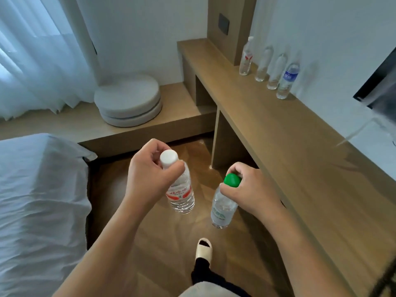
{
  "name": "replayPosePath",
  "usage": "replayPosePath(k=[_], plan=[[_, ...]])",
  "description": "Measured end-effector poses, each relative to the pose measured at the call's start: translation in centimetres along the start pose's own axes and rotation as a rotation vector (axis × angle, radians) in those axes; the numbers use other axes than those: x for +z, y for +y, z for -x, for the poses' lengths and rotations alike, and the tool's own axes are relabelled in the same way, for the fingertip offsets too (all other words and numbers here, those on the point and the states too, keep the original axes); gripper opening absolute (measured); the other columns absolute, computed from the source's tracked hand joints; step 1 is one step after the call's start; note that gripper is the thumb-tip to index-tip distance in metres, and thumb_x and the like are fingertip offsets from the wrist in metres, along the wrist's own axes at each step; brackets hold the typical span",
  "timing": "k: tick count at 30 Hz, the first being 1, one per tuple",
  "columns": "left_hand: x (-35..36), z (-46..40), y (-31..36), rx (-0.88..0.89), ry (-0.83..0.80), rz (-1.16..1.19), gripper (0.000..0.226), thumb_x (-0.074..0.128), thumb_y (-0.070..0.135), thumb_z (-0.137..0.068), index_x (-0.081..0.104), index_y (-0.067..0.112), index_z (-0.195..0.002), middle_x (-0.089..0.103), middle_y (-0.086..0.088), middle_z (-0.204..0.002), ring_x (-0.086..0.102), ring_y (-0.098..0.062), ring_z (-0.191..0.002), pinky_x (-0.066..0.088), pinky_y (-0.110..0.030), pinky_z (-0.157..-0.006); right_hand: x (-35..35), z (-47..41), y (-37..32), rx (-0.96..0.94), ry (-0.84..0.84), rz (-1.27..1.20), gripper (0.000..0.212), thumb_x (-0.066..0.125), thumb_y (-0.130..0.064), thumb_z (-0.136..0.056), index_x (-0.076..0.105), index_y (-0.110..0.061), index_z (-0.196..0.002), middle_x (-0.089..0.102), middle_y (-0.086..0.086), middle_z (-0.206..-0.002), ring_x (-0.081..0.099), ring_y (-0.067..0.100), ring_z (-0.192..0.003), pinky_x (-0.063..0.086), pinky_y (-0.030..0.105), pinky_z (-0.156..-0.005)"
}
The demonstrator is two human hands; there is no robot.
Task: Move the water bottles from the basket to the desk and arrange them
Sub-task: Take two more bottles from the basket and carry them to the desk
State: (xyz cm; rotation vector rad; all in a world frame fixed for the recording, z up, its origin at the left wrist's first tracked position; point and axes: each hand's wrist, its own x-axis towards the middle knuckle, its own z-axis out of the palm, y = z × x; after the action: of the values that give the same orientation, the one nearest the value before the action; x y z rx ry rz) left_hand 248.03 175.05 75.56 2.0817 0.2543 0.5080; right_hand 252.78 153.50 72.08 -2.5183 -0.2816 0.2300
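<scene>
While aloft, two hand-held bottles (pixel 181 189).

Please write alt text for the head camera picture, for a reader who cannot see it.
A person carries two water bottles by their necks: the left hand holds a white-capped bottle, the right hand a green-capped bottle. Four more bottles stand in a row on the wooden desk along the right wall. A bed lies at left.
</scene>
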Motion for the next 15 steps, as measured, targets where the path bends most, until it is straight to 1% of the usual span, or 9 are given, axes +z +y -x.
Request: replayPosePath(k=[2,5,6,8,10,13,15], plan=[[1.0,-4.1,-0.3,0.011,-0.032,-0.010,0.024,0.080,0.018,-0.070,0.059,0.021,-0.081,0.064,0.008,-0.072,0.061,-0.008,-0.064,0.046,-0.016,-0.055,-0.5,-4.3,-0.2,0.024,0.001,0.008,0.023,0.067,-0.048,-0.076,0.055,-0.031,-0.085,0.061,-0.009,-0.073,0.061,0.009,-0.069,0.050,0.026,-0.057],[2.2,-10.2,-0.4,0.034,-0.079,-0.023,0.026,0.082,0.022,-0.070,0.060,0.022,-0.084,0.065,0.007,-0.077,0.063,-0.011,-0.069,0.045,-0.017,-0.058,-1.6,-10.2,-0.4,0.072,0.028,0.003,0.024,0.067,-0.046,-0.074,0.053,-0.029,-0.083,0.062,-0.008,-0.071,0.060,0.010,-0.066,0.051,0.028,-0.056],[2.7,-12.4,-0.4,0.050,-0.073,-0.021,0.026,0.082,0.026,-0.070,0.060,0.023,-0.084,0.065,0.007,-0.077,0.064,-0.011,-0.070,0.044,-0.015,-0.058,-2.0,-12.2,-0.5,0.082,0.035,-0.011,0.024,0.067,-0.046,-0.075,0.053,-0.029,-0.084,0.062,-0.008,-0.073,0.060,0.011,-0.067,0.053,0.029,-0.057],[3.8,-16.6,-0.6,0.067,-0.060,-0.013,0.026,0.078,0.032,-0.068,0.060,0.024,-0.083,0.065,0.009,-0.077,0.063,-0.009,-0.071,0.044,-0.011,-0.056,-2.9,-15.9,-0.6,0.106,0.047,-0.037,0.024,0.068,-0.045,-0.076,0.053,-0.029,-0.086,0.062,-0.009,-0.076,0.062,0.014,-0.072,0.058,0.035,-0.064],[4.9,-20.1,-1.0,0.068,-0.065,-0.007,0.025,0.080,0.028,-0.070,0.059,0.023,-0.084,0.064,0.009,-0.077,0.062,-0.006,-0.072,0.044,-0.009,-0.056,-3.6,-18.9,-0.7,0.133,0.068,-0.055,0.025,0.069,-0.045,-0.076,0.053,-0.030,-0.088,0.061,-0.010,-0.078,0.062,0.016,-0.074,0.059,0.038,-0.067],[7.3,-25.2,-2.2,0.067,-0.126,-0.005,0.024,0.079,0.021,-0.072,0.059,0.023,-0.085,0.063,0.011,-0.078,0.062,-0.004,-0.075,0.045,-0.009,-0.056,-4.1,-23.2,0.2,0.194,0.093,-0.087,0.025,0.070,-0.044,-0.077,0.051,-0.031,-0.085,0.058,-0.009,-0.076,0.059,0.012,-0.069,0.053,0.031,-0.058],[9.3,-28.9,-2.9,0.077,-0.173,0.004,0.024,0.080,0.022,-0.072,0.060,0.024,-0.085,0.064,0.011,-0.078,0.063,-0.006,-0.076,0.047,-0.014,-0.056,-4.2,-26.4,1.1,0.234,0.112,-0.137,0.026,0.071,-0.044,-0.075,0.050,-0.031,-0.082,0.058,-0.008,-0.074,0.059,0.014,-0.068,0.052,0.033,-0.056]])
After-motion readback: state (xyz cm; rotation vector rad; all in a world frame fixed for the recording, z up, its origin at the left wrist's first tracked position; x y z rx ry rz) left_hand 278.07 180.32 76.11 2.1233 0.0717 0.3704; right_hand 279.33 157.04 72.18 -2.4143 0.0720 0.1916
